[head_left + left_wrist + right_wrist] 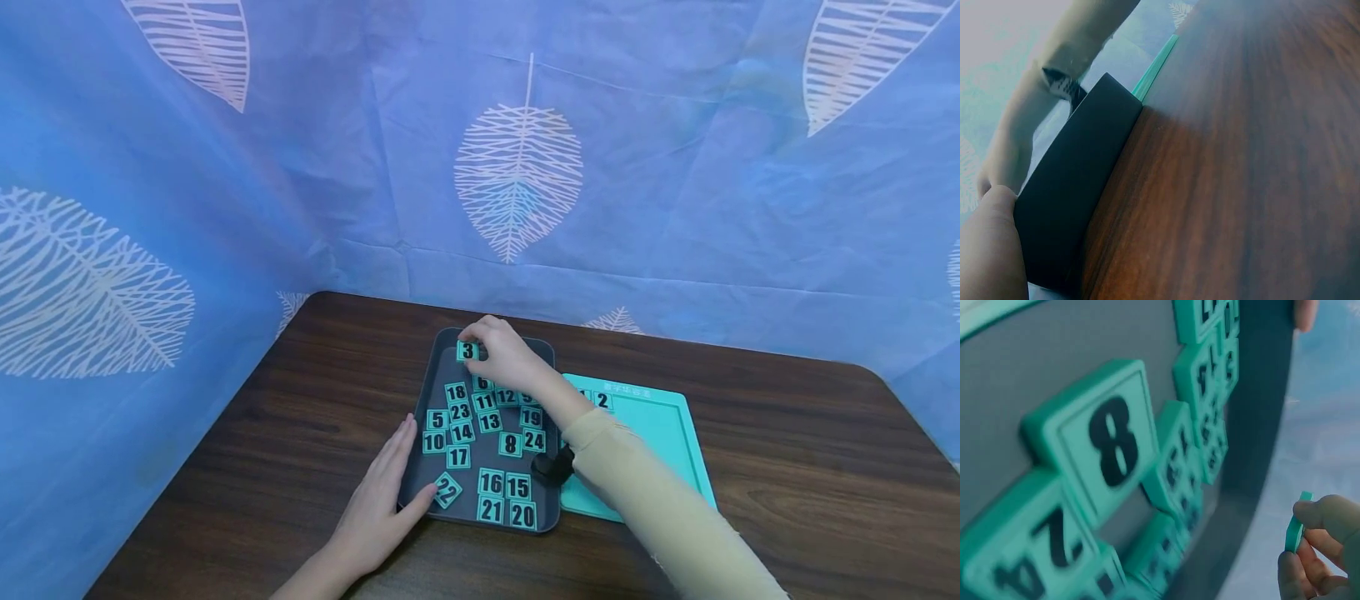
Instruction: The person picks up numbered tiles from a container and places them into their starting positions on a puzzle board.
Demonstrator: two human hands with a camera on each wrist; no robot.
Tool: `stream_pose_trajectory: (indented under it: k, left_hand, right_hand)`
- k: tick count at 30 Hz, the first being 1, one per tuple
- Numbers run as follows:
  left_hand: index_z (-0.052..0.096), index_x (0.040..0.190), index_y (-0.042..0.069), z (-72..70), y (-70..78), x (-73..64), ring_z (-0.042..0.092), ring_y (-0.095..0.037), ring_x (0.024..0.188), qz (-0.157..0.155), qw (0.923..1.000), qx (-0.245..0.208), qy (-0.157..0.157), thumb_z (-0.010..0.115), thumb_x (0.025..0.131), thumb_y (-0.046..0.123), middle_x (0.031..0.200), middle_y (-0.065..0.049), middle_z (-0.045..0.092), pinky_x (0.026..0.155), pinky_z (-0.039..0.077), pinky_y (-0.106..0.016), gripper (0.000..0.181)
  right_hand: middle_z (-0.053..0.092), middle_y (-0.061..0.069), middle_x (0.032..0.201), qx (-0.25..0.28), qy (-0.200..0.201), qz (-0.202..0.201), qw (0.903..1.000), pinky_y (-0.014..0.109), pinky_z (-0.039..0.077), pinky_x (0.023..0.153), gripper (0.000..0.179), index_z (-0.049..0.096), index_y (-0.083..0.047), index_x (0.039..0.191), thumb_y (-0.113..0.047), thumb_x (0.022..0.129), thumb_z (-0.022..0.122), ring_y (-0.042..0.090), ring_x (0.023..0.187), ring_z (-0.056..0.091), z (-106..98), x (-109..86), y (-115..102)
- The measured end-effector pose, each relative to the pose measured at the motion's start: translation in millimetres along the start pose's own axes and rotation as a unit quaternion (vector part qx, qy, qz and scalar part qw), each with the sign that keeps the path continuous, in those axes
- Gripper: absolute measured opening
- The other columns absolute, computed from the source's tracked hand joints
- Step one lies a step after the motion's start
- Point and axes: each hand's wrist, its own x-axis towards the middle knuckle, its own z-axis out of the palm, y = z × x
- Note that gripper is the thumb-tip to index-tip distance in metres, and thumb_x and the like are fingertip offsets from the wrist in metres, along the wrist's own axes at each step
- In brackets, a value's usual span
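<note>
Four teal tiles [491,482], printed 16, 15, 21 and 20, lie at the near end of a grey tray [437,371]. Beside them, the left hand [378,496] lies along the tray's left wall, fingers extended, thumb spread over the near corner next to tile 22 [447,491]; it grips no tile. Farther in, scattered tiles [511,444] read 17, 8, 24, 10, 14, 5, 13, 23, 19, 18, 11 and 12. To the right, a teal board [660,442] carries tile 2 [603,401] and small inverted Chinese lettering [627,390] along its far edge. Above the tray's far end, the right hand [504,350] reaches across, thumb and fingers nearly closed, pinching tile 3 [467,351] by its edges.
</note>
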Motion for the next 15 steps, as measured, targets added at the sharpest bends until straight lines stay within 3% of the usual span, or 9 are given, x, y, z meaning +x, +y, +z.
stream_pose_trajectory:
  k: [5,15]
  left_hand:
    - [0.017,0.154,0.02,0.5,0.3,0.1,0.017,-0.019,0.143,0.002,1.0,0.004,0.0,0.059,0.093,0.045,0.158,0.002,0.016,0.108,0.025,-0.053,0.078]
    - [0.017,0.154,0.019,-0.4,0.6,-0.6,0.017,-0.021,0.143,0.003,1.0,0.009,0.001,0.058,0.093,0.045,0.158,0.0,0.017,0.107,0.026,-0.054,0.078]
  right_hand:
    - [0.055,0.01,0.116,-0.001,0.016,-0.015,0.9998,0.036,0.047,0.08,0.033,0.061,-0.004,0.121,-0.011,0.089,0.067,0.029,0.098,0.053,-24,-23.5,-5]
    - [0.056,0.011,0.117,-0.02,0.037,0.008,0.9991,0.039,0.049,0.079,0.035,0.062,-0.004,0.12,-0.011,0.087,0.07,0.025,0.095,0.056,-65,-72.3,8]
